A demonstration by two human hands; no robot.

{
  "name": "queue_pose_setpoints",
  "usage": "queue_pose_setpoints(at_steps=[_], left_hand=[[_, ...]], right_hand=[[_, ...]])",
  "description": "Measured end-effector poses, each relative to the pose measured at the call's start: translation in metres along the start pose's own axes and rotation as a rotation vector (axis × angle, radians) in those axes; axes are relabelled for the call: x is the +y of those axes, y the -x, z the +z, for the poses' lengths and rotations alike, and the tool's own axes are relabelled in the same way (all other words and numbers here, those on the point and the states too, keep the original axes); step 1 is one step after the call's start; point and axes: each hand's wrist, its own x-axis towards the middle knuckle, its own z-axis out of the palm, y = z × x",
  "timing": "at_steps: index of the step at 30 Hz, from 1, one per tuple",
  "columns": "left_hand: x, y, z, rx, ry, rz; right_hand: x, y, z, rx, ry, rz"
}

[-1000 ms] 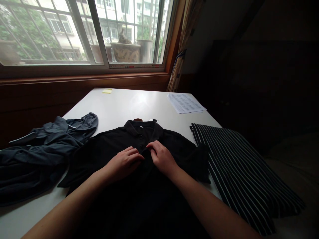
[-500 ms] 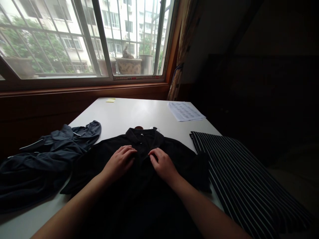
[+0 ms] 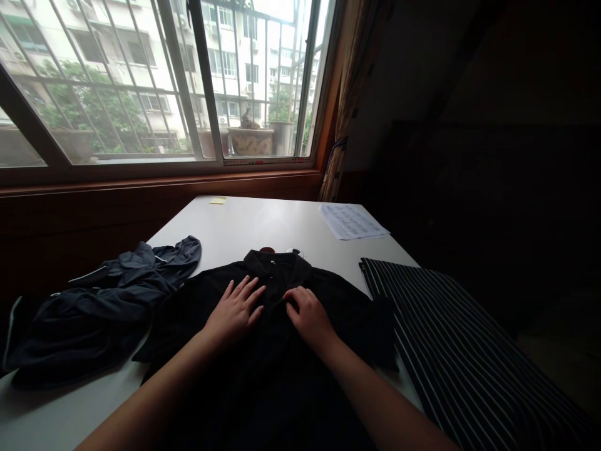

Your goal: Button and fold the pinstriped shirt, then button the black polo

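Observation:
A black collared shirt (image 3: 211,285) lies spread out, front up, on the white table, its collar toward the window and its short sleeves out to both sides. My left hand (image 3: 235,311) rests flat on the chest left of the front opening, fingers spread. Just right of that opening, my right hand (image 3: 310,319) has its fingers curled and thumb bent in, closed at the edge of the shirt's front. The fabric at those fingertips is too dark to make out clearly. Beyond the collar, a brown round object (image 3: 267,250) and a white round object (image 3: 295,252) are partly hidden.
A crumpled dark blue garment (image 3: 107,307) lies at the left, beside the shirt's sleeve. On the right is a folded black-and-white striped cloth (image 3: 451,326). Printed papers (image 3: 352,221) and a yellow sticky note (image 3: 218,200) lie on the far part of the table (image 3: 267,219), below the window.
My left hand's fingers have spread and flattened on the shirt. My right hand stays curled at the front opening. The view has tilted up and shifted slightly left.

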Motion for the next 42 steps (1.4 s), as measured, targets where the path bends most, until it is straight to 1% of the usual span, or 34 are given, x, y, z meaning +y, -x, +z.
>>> queue_pose_setpoints(at_steps=[5,11,16,22,24,26,29,31,33,35,37,39,42], left_hand=[[0.009,0.007,0.000,-0.025,-0.049,-0.033],[0.021,0.026,0.000,-0.028,-0.063,-0.023],[0.030,0.038,-0.001,-0.025,-0.069,-0.030],[0.048,0.064,-0.003,-0.016,-0.064,0.012],[0.052,0.072,-0.007,-0.007,-0.052,0.036],[0.052,0.073,-0.014,-0.004,-0.023,0.055],[0.046,0.057,-0.031,-0.013,0.071,0.032],[0.040,0.037,-0.041,-0.008,0.164,-0.024],[0.034,0.014,-0.046,0.021,0.272,-0.058],[0.029,-0.006,-0.044,0.023,0.389,-0.053],[0.026,-0.019,-0.038,-0.009,0.479,-0.037],[0.024,-0.026,-0.030,-0.037,0.522,-0.035],[0.020,-0.026,-0.020,-0.040,0.570,-0.039]], right_hand=[[-0.003,0.004,0.000,-0.006,0.064,0.005],[-0.009,0.010,0.000,-0.019,0.096,0.022],[-0.014,0.023,-0.002,-0.026,0.086,0.029],[-0.015,0.040,-0.007,-0.029,-0.009,0.017],[-0.012,0.039,-0.010,-0.039,-0.072,0.035],[-0.010,0.032,-0.014,-0.044,-0.129,0.070],[-0.009,0.015,-0.017,-0.039,-0.177,0.158],[-0.011,0.002,-0.016,-0.039,-0.188,0.210],[-0.012,-0.008,-0.014,-0.045,-0.195,0.236],[-0.013,-0.013,-0.011,-0.055,-0.202,0.246],[-0.013,-0.014,-0.008,-0.060,-0.205,0.257],[-0.012,-0.011,-0.006,-0.049,-0.226,0.280],[-0.010,-0.004,-0.006,-0.016,-0.314,0.329]])
